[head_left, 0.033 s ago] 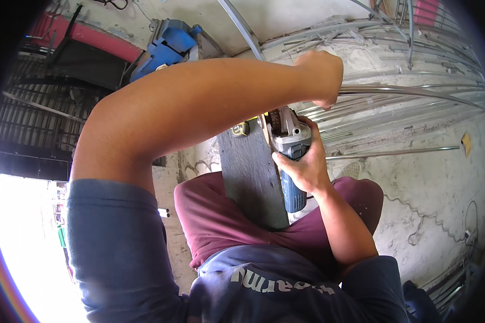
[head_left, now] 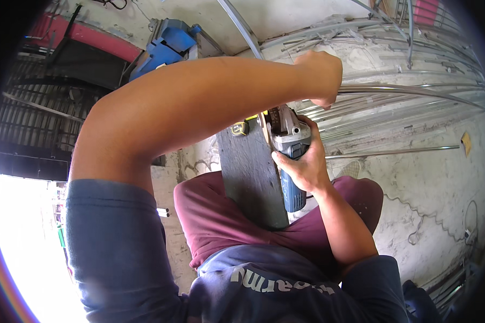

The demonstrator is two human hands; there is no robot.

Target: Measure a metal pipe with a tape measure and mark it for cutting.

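The right hand was wrapped around a blue angle grinder, its thumb across the body, at the right edge of a dark wooden board. Beyond it, the left hand was curled tightly around a shiny metal tube that ran off to the right. A tape measure sat on the board's far part; the near end lay between maroon-trousered legs. Far left stood a blue bench vise.
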